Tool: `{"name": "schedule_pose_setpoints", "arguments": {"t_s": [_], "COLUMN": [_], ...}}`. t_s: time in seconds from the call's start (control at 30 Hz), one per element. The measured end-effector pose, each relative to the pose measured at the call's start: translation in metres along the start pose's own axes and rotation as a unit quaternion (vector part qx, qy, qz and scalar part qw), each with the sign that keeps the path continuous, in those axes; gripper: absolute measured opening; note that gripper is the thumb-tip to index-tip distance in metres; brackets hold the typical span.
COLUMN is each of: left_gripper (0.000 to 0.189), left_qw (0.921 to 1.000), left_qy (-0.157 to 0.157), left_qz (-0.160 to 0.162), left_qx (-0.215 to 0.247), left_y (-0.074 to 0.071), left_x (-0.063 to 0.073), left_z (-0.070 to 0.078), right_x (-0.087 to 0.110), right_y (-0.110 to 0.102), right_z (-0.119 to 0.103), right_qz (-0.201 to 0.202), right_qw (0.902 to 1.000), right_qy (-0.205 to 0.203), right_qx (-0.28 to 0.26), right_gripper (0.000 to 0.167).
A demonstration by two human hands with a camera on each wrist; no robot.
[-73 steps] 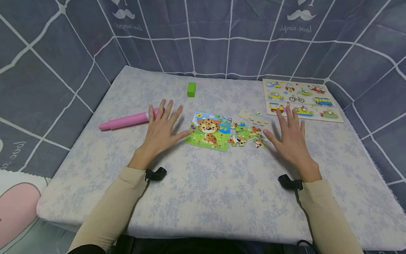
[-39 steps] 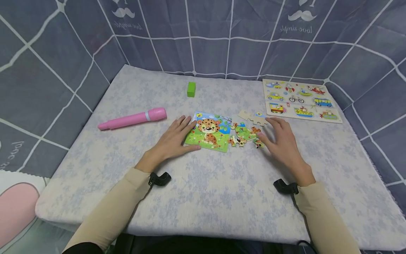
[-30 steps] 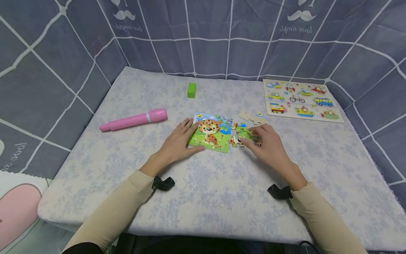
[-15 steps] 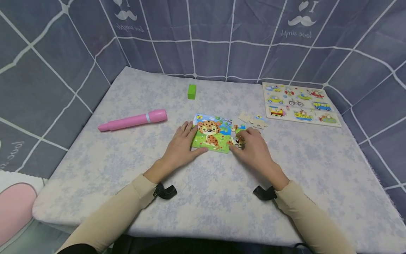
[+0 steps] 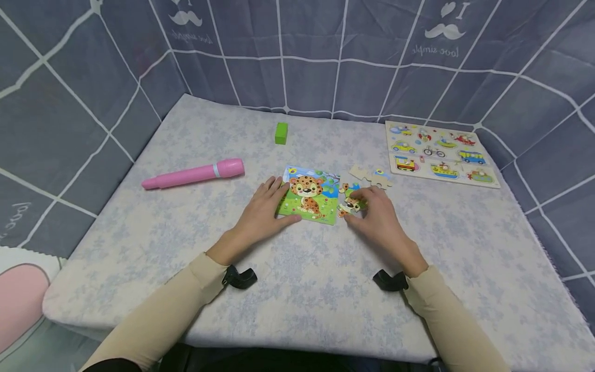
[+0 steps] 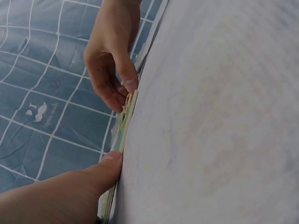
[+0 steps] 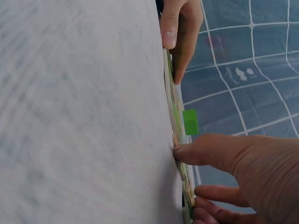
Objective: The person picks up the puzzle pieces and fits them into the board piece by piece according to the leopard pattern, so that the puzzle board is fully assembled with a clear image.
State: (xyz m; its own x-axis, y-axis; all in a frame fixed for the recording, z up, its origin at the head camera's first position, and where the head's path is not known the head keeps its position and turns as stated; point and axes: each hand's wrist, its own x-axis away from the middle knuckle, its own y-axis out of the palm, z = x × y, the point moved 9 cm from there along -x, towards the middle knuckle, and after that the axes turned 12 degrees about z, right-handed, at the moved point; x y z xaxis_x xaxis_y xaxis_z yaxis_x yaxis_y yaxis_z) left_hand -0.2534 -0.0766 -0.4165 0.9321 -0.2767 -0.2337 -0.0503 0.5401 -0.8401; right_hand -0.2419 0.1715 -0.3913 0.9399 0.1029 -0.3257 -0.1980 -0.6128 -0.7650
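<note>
A square picture board (image 5: 308,195) with a cartoon leopard on a green meadow lies flat mid-table. My left hand (image 5: 260,212) holds its left side, thumb along the near edge, fingers at the upper left. In the left wrist view the left thumb (image 6: 110,165) touches the board's edge. Just right of the board, several loose jigsaw puzzle pieces (image 5: 350,205) lie bunched together. My right hand (image 5: 381,217) grips these between thumb and fingers, covering part of them. Beyond it lie pale, mostly face-down jigsaw pieces (image 5: 360,172).
A green block (image 5: 281,133) stands toward the back. To the left lies a pink pen-shaped tube (image 5: 192,174). At the back right rests a wooden vehicle puzzle board (image 5: 441,155). Grey checked cloth (image 5: 307,77) hangs behind the cloth-covered table (image 5: 297,299).
Both hands came down from a spread pose. The left hand took hold of the leopard board. The right hand moved left over the loose pieces, bunched them, then shifted slightly back right.
</note>
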Motion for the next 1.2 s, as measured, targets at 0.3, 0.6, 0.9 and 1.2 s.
{"name": "schedule_pose_setpoints", "arguments": {"t_s": [0.3,0.6,0.9,1.2], "left_gripper": [0.094,0.092,0.092,0.092], "left_qw": [0.9992,0.9969,0.9959,0.9964], "left_qy": [-0.008,0.002,0.008,0.013], "left_qz": [0.037,0.065,0.07,0.071], "left_qx": [-0.008,-0.043,-0.058,-0.044], "left_y": [-0.001,-0.001,-0.004,-0.004], "left_x": [-0.001,-0.001,0.0,0.001], "left_z": [0.005,0.018,0.017,0.016], "right_x": [-0.007,-0.01,-0.031,-0.059], "right_y": [-0.003,-0.009,0.006,0.046], "right_z": [-0.004,-0.012,-0.025,-0.051], "right_qz": [-0.009,-0.009,-0.053,-0.109], "right_qw": [0.9984,0.9895,0.9825,0.984], "right_qy": [-0.055,-0.144,-0.173,-0.139], "right_qx": [0.014,0.007,-0.044,-0.023], "right_gripper": [0.046,0.041,0.043,0.039]}}
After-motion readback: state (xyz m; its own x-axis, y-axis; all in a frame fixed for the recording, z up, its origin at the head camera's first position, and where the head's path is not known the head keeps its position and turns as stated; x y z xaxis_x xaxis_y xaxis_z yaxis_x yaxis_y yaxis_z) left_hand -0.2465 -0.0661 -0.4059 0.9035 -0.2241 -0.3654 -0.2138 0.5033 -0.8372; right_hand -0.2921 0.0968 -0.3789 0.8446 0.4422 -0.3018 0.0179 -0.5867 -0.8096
